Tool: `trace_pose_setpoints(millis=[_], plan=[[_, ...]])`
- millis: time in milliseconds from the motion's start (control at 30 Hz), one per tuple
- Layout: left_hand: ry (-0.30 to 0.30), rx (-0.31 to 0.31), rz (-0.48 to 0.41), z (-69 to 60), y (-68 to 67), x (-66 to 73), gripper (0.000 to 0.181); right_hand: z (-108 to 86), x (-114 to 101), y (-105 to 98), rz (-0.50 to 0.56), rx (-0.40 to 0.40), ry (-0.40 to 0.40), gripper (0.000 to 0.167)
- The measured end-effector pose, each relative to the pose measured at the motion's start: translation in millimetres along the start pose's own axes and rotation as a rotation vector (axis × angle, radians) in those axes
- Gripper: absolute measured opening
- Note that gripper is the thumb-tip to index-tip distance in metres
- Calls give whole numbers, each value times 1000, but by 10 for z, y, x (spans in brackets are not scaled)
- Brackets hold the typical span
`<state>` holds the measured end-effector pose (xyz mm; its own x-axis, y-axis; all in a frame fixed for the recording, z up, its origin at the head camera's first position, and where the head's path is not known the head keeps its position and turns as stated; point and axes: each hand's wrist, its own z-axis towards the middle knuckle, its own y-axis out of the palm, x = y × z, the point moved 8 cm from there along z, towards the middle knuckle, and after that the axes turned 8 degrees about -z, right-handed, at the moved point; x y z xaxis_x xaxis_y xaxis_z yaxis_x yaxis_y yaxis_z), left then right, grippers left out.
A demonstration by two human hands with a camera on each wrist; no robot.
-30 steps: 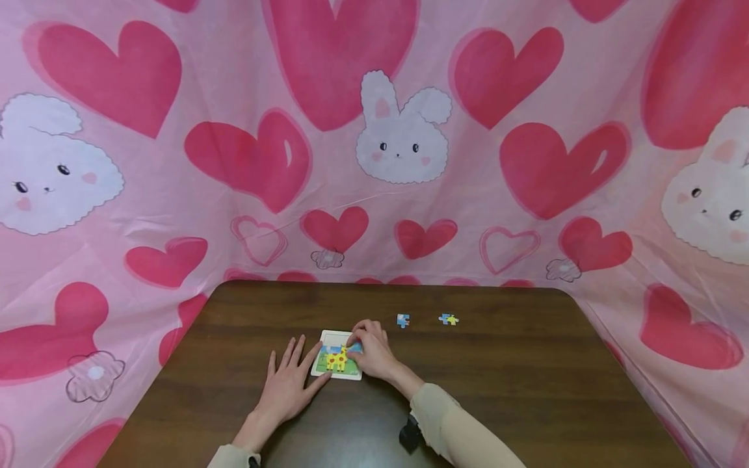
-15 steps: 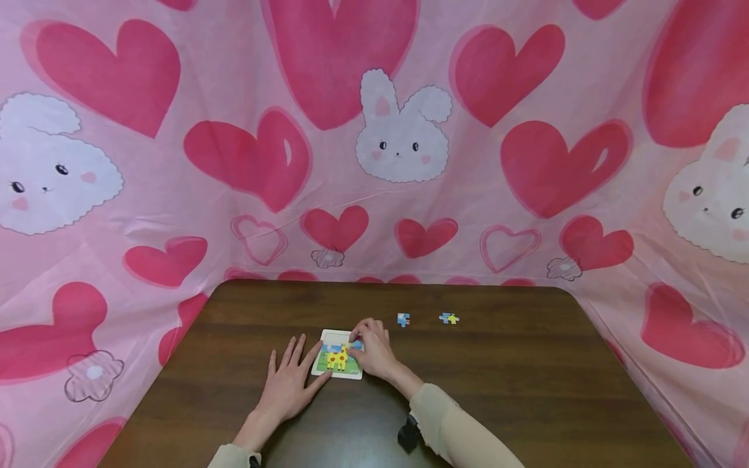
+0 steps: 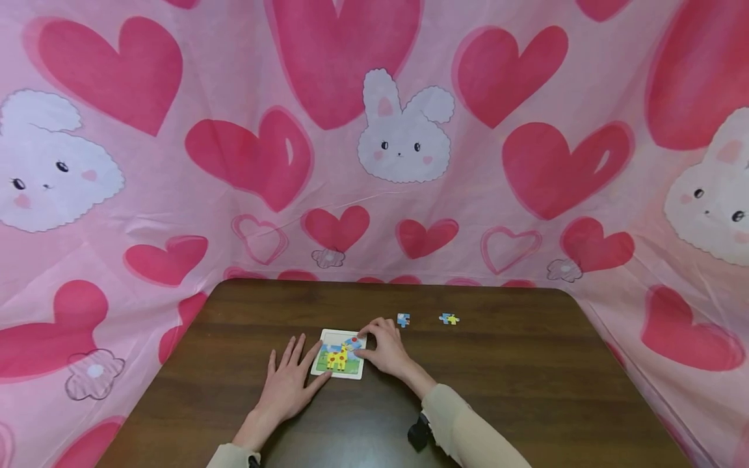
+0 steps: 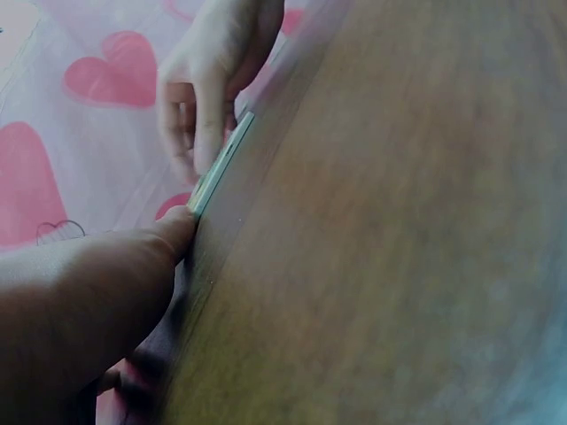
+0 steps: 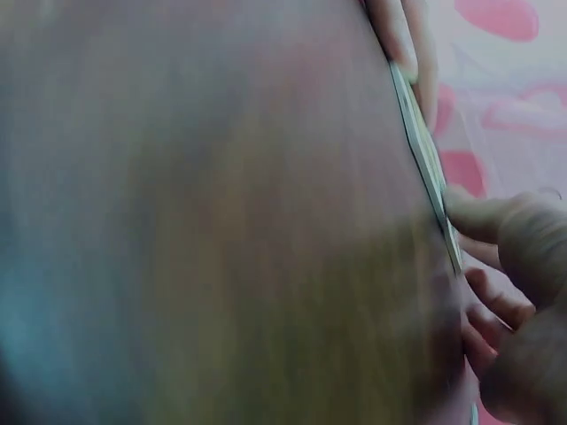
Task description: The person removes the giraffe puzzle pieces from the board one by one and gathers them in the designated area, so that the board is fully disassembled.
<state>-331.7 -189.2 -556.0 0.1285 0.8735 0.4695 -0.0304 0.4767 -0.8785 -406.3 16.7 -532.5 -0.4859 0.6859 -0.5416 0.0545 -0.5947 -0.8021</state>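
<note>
In the head view a small jigsaw board (image 3: 337,376) with a pale frame lies on the table, showing a yellow giraffe on green grass. My left hand (image 3: 285,389) is spread flat, its forefinger and thumb touching the board's left side. My right hand (image 3: 386,351) is over the board's right edge, thumb and forefinger parted. Just beside those fingertips a blue puzzle piece (image 3: 353,342) with a red spot sits slightly askew in the picture's upper right. Edge-on, the board (image 4: 221,164) appears between both hands in the left wrist view.
Two loose puzzle pieces lie beyond the board: a blue one (image 3: 403,320) and a blue-and-yellow one (image 3: 448,319). The brown wooden table (image 3: 515,377) is bordered by pink cloth (image 3: 374,195) printed with hearts and rabbits.
My right hand has drawn back to the right, uncovering the blue piece with the red spot. My left hand has stayed on the board's left side.
</note>
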Motion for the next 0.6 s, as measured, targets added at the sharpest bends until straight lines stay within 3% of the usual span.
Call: trace_pose_setpoints(millis=[233,400,600], plan=[[-9,-13,12,-25,-15,12,78,12,106,-11,46,-69,26,21],[-8,-9,13,-28,-22,18,78,38,77,8,48,-61,-18,27],[-7,-10,11,-21,-25,16,77,81,63,56,68,-119,-21,27]])
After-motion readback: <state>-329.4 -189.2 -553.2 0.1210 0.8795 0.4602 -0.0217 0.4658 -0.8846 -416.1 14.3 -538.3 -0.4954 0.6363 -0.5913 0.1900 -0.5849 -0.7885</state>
